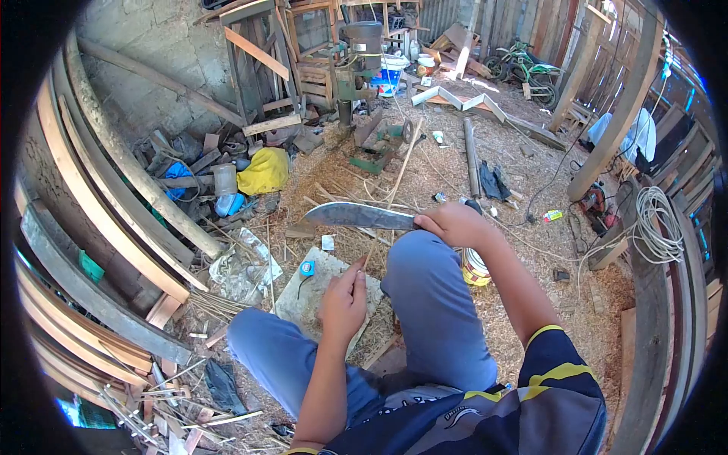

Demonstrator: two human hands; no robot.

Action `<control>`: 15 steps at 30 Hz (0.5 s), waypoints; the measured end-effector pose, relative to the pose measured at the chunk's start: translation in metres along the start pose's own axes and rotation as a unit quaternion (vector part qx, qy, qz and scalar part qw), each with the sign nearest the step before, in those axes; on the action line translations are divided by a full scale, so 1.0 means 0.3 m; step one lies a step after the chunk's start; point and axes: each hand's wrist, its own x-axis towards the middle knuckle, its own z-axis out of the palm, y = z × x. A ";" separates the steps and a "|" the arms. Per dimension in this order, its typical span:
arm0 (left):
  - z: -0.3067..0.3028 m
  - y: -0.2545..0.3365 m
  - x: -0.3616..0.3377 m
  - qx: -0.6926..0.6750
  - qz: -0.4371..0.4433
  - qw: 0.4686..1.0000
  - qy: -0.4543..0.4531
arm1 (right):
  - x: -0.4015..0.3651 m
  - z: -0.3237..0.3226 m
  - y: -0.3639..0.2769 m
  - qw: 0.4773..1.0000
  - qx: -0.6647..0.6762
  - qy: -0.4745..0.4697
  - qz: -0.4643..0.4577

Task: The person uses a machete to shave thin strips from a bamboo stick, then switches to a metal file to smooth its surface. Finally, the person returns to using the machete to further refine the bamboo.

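My right hand [453, 225] is wrapped round the handle of a machete [356, 216], above my right knee. Its broad dark blade points left and lies nearly level. Lower down, between my knees, my left hand [343, 301] is closed on a thin wooden strip [408, 155]. The strip slants up and away, and the blade crosses in front of it in this view. Beneath my left hand is a pale flat slab [290, 302] on the ground, with a blue tape measure [306, 268] on it.
A yellow can [475, 271] stands beside my right knee. Ahead are a drill press [358, 68] and a green metal vise [379, 152]. Curved planks [106, 220] line the left side. Coiled cable [657, 227] hangs at right. Wood shavings and scrap sticks cover the ground.
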 end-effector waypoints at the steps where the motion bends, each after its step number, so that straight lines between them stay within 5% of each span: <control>1: 0.000 0.000 0.002 0.007 0.001 1.000 0.006 | 0.006 0.005 -0.005 1.000 -0.001 0.001 -0.001; 7: -0.078 0.063 -0.006 0.014 -0.013 1.000 -0.020 | -0.007 0.007 0.002 1.000 0.014 0.027 -0.002; 15: -0.098 0.049 -0.046 0.095 0.077 0.992 -0.037 | -0.091 -0.049 0.058 0.998 -0.015 0.034 0.058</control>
